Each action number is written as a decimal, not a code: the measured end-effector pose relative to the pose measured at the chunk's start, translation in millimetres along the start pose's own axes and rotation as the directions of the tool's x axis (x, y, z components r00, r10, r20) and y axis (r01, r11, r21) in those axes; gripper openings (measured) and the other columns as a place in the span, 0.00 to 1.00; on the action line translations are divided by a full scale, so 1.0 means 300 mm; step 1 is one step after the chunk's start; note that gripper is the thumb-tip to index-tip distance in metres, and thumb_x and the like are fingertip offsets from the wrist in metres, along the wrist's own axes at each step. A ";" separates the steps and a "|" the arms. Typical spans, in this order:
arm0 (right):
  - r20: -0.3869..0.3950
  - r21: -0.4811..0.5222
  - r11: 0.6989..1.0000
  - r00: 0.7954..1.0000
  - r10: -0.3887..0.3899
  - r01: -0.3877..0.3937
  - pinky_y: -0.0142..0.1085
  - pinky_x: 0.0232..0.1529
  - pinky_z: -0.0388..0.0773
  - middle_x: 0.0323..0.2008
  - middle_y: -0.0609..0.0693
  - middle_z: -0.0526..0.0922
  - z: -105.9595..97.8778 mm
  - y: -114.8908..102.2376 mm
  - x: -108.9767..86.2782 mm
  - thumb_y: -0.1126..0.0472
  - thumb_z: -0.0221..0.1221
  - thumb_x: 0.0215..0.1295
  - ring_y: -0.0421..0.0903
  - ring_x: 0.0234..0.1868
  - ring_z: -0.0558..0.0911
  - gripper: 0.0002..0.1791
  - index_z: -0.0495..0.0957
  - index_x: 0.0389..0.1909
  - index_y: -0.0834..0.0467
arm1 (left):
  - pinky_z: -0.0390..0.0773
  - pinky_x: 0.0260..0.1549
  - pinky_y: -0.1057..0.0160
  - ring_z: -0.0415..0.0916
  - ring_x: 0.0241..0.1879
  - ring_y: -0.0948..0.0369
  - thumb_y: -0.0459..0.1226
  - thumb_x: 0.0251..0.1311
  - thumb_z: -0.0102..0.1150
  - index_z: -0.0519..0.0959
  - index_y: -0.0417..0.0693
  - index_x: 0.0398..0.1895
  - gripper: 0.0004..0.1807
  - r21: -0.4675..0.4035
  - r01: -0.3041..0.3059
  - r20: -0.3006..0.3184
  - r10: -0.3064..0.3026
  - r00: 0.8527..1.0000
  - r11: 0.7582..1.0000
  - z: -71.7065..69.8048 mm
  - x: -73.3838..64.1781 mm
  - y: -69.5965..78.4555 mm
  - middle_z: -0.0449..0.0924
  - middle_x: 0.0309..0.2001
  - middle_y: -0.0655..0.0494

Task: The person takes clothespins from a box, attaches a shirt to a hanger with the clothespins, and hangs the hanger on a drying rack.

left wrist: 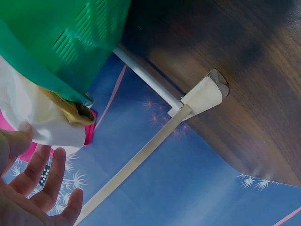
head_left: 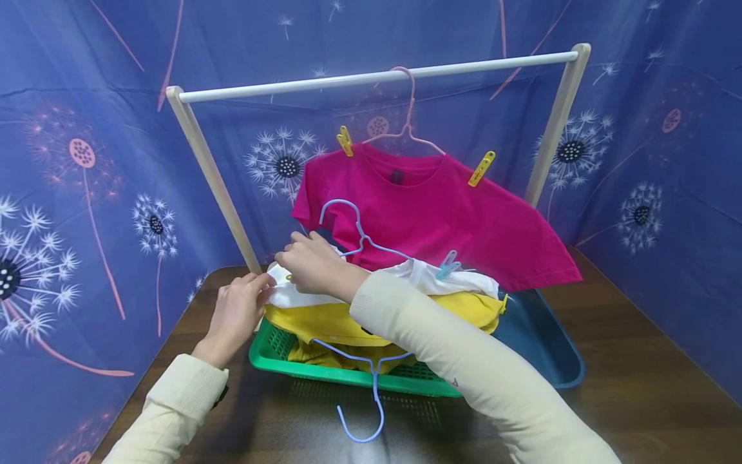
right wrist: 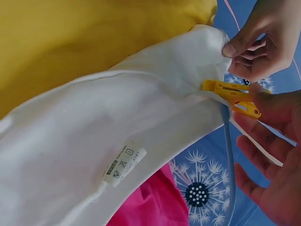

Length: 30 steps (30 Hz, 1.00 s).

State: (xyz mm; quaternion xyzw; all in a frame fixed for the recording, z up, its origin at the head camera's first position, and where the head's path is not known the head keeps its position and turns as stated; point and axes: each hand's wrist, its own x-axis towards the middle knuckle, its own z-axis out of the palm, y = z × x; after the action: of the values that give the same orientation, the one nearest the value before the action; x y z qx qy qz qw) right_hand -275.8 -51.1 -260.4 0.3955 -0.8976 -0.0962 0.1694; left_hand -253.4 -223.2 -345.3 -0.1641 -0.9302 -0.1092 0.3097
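Observation:
A white shirt (head_left: 301,293) with a care label lies over yellow cloth, a blue hanger (head_left: 364,240) at its edge. My left hand (head_left: 237,314) pinches the shirt's corner between thumb and fingers, as the right wrist view also shows. Beside it, my right hand (right wrist: 277,146) pinches a yellow clothespin (right wrist: 235,96) between thumb and forefinger. The clothespin's tip sits on the white cloth next to the hanger's arm; the other fingers are spread. A light blue clothespin (head_left: 448,265) is on the shirt's other side. In the head view, the right hand mostly covers the yellow clothespin.
Behind, a pink T-shirt (head_left: 429,206) with two yellow clothespins hangs from the rack's white rail (head_left: 290,86). Below are a green basket (head_left: 348,379) with yellow clothing (head_left: 324,325) and a dark blue tray (head_left: 539,335). A second blue hanger (head_left: 377,386) overhangs the basket's front.

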 end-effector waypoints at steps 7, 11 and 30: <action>0.005 -0.066 0.997 1.000 -0.026 0.026 0.38 0.48 0.72 0.49 0.44 0.78 -0.006 0.000 -0.013 0.49 0.59 0.56 0.43 0.49 0.72 0.25 0.70 0.55 0.50 | 0.71 0.32 0.44 0.76 0.29 0.50 0.27 0.51 0.61 0.79 0.47 0.32 0.07 -0.001 -0.002 -0.004 0.002 1.000 1.000 0.001 0.005 -0.003 0.80 0.29 0.50; -0.030 -0.074 0.997 0.999 -0.024 0.022 0.38 0.49 0.71 0.49 0.44 0.77 -0.009 0.007 -0.026 0.50 0.59 0.57 0.43 0.50 0.71 0.24 0.70 0.55 0.50 | 0.71 0.32 0.43 0.76 0.29 0.49 0.27 0.50 0.61 0.79 0.46 0.31 0.07 -0.003 -0.002 -0.003 0.002 1.000 1.000 0.002 0.006 -0.002 0.81 0.29 0.50; -0.256 -0.113 0.993 0.964 -0.073 0.045 0.35 0.40 0.69 0.42 0.45 0.79 0.000 0.069 -0.189 0.51 0.60 0.55 0.43 0.43 0.75 0.16 0.75 0.44 0.51 | 0.70 0.31 0.44 0.75 0.28 0.49 0.32 0.53 0.61 0.79 0.46 0.32 0.04 0.000 -0.009 -0.014 0.009 1.000 1.000 0.004 0.003 -0.003 0.81 0.28 0.50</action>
State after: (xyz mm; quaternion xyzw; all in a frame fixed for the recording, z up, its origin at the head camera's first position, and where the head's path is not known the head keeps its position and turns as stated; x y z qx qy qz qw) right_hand -254.0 4.9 -266.9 0.4216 -0.8491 -0.0963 0.3034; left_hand -255.0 -223.5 -345.8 -0.1675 -0.9273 -0.1090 0.3167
